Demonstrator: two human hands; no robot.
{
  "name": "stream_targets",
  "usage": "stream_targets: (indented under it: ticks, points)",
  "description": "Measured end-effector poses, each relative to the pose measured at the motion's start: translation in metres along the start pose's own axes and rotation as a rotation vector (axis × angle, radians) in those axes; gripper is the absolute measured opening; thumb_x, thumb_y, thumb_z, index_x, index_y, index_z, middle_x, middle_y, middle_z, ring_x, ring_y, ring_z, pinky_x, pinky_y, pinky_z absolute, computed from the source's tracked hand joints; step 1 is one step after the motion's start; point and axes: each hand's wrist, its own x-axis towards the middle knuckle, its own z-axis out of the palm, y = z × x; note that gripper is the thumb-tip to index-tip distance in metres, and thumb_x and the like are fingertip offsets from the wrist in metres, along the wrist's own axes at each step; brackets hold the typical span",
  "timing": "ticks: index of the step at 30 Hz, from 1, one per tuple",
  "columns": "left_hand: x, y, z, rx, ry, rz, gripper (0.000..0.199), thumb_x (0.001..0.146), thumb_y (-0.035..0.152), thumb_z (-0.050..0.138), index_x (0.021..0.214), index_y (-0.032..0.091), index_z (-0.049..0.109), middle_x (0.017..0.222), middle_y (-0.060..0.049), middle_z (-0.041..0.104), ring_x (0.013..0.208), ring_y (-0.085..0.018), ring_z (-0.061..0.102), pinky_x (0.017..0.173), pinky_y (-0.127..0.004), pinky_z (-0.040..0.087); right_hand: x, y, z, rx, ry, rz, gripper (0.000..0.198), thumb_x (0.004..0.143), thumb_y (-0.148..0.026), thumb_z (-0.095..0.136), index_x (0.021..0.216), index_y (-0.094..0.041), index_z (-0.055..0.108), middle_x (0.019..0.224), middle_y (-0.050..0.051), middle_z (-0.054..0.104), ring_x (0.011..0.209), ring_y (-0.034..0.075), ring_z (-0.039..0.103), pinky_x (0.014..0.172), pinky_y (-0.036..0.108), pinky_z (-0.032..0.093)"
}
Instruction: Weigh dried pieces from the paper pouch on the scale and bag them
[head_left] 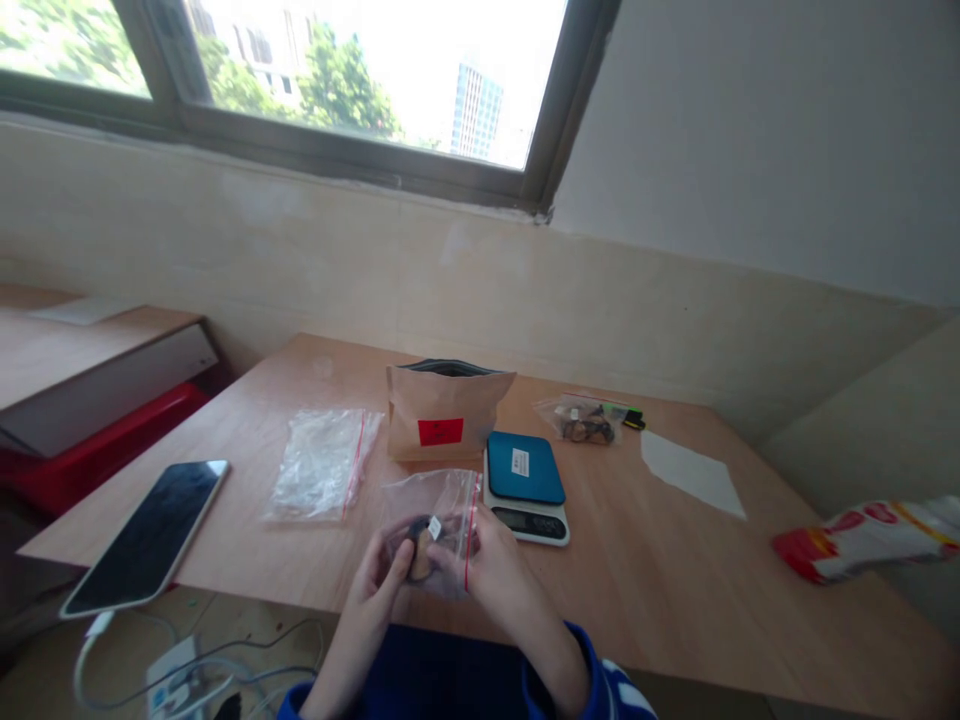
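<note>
Between my two hands, near the table's front edge, is a clear zip bag (442,490) with a red seal strip on its right side. Dark and tan pieces, perhaps dried mushrooms (421,556), and a small white label lie inside it. My left hand (388,568) grips the bag's lower left, thumb on the front. My right hand (487,555) is closed on the red-strip side. Just beyond the bag stands an open brown paper pouch (480,410) with a red label. A kitchen scale (526,468) with a blue top sits right of it.
Left lie a stack of clear bags (319,465) and a phone (150,535) on a cable. At right are another filled zip bag (585,422), a green-black cutter (630,415), white paper (691,472) and a red-white bottle (862,540). A power strip (171,675) rests below.
</note>
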Motion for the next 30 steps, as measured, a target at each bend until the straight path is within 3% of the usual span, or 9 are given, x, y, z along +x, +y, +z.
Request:
stream_targets:
  ticks: [4, 7, 12, 20, 24, 30]
  points:
    - [-0.004, -0.01, -0.006, -0.122, 0.017, -0.128, 0.048, 0.074, 0.05, 0.068, 0.111, 0.02, 0.065, 0.119, -0.009, 0.065, 0.113, -0.027, 0.059, 0.093, -0.039, 0.05, 0.001, -0.002, 0.004, 0.174, -0.1, 0.097, 0.027, 0.064, -0.018, 0.073, 0.09, -0.019, 0.066, 0.085, 0.002, 0.07, 0.077, 0.017, 0.064, 0.068, 0.027, 0.051]
    - [-0.007, -0.01, -0.008, -0.201, -0.023, -0.181, 0.047, 0.073, 0.048, 0.069, 0.111, 0.021, 0.065, 0.118, -0.01, 0.066, 0.112, -0.027, 0.06, 0.091, -0.039, 0.05, 0.003, -0.01, 0.001, 0.27, -0.099, 0.143, 0.029, 0.063, -0.011, 0.069, 0.091, -0.017, 0.066, 0.075, -0.001, 0.068, 0.068, 0.013, 0.062, 0.063, 0.024, 0.049]
    - [-0.009, -0.002, -0.008, -0.19, -0.132, -0.149, 0.042, 0.074, 0.045, 0.07, 0.107, 0.019, 0.068, 0.11, -0.009, 0.07, 0.105, -0.026, 0.063, 0.094, -0.038, 0.047, 0.007, -0.022, -0.012, 0.282, -0.083, 0.117, 0.02, 0.065, -0.017, 0.07, 0.085, -0.017, 0.066, 0.072, -0.001, 0.067, 0.066, 0.013, 0.062, 0.061, 0.024, 0.049]
    - [-0.013, -0.009, -0.006, -0.374, -0.07, -0.261, 0.041, 0.073, 0.044, 0.071, 0.107, 0.022, 0.069, 0.111, -0.009, 0.069, 0.101, -0.025, 0.064, 0.09, -0.04, 0.05, 0.007, -0.025, -0.022, 0.25, -0.073, 0.075, 0.019, 0.07, -0.023, 0.069, 0.088, -0.018, 0.067, 0.075, 0.001, 0.069, 0.068, 0.014, 0.064, 0.059, 0.024, 0.048]
    - [-0.016, -0.014, -0.004, -0.419, -0.109, -0.305, 0.048, 0.07, 0.051, 0.072, 0.107, 0.022, 0.069, 0.111, -0.011, 0.069, 0.102, -0.028, 0.064, 0.091, -0.042, 0.049, 0.002, -0.034, -0.018, 0.145, -0.013, 0.006, 0.009, 0.073, -0.02, 0.065, 0.082, -0.019, 0.067, 0.074, 0.0, 0.069, 0.066, 0.014, 0.062, 0.061, 0.025, 0.048]
    - [-0.022, -0.003, 0.009, -0.389, -0.108, -0.265, 0.046, 0.064, 0.041, 0.079, 0.102, 0.018, 0.069, 0.099, -0.01, 0.072, 0.099, -0.028, 0.066, 0.09, -0.04, 0.05, -0.004, -0.049, -0.019, -0.014, 0.099, -0.211, 0.006, 0.078, -0.02, 0.065, 0.076, -0.022, 0.07, 0.078, 0.001, 0.07, 0.078, 0.018, 0.063, 0.073, 0.029, 0.048]
